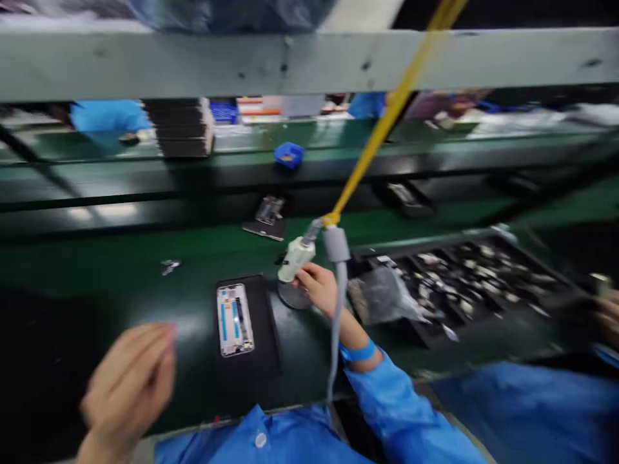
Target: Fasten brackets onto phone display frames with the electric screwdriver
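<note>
Green bench (130,283) bears parts tray (476,325); right grip (322,290) pinches pale tool (294,259), hose (339,309) crossing its wrist (354,332); left grip (133,377) unclear.

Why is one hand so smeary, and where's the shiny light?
Head view: the bare left hand is badly smeared, probably from moving; head view: the bare right hand, at a pale, chunky plastic tool, looks sharper; head view: soft glare shows on the glossy dark-green tabletop beside the white rectangular phone frame.
</note>
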A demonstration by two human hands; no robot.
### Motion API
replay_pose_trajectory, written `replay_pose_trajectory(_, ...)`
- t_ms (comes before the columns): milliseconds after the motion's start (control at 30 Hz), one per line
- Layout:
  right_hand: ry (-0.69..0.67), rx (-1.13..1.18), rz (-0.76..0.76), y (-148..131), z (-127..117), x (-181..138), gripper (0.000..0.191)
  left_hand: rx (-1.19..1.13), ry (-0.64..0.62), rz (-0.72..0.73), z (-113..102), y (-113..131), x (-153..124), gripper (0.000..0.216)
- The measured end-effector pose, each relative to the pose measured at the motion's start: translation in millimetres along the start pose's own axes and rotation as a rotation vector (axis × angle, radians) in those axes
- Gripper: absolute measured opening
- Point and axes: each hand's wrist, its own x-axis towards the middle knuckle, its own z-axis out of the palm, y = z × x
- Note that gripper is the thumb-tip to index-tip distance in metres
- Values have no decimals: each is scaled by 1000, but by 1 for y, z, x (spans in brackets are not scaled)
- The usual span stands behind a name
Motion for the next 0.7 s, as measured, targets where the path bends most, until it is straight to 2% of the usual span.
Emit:
replay_pose_trajectory(67, 2, 44, -4, 7, -1, 10, 64, -146, -364, 24, 88, 19, 15, 17)
replay_pose_trajectory(133, -13, 76, -13, 12, -5, 14, 63, -256, -583, 25, 162, 39, 24, 17)
replay_pose_trajectory(200, -47, 94, -30, 14, -13, 14, 58, -339, -711, 4, 215, 52, 28, 15)
replay_pose_trajectory(267, -85, 98, -55, 11, -23, 11, 49, -399, -756, -57, 251, 55, 31, 14)
replay_pose_trajectory(400, -112, 75, -142, -3, -36, 3, 42, -504, -695, -292, 291, 52, 41, 36)
replay_pose_trajectory(533, -61, -7, -278, -14, -32, -1, 42, -705, -740, -554, 310, 56, 56, 64)
replay_pose_trajectory(600, -16, -65, -335, -14, -32, 2, 41, -816, -798, -661, 316, 61, 66, 68)
replay_pose_trajectory(700, 13, -123, -354, -16, -38, 7, 42, -942, -854, -795, 321, 70, 76, 62)
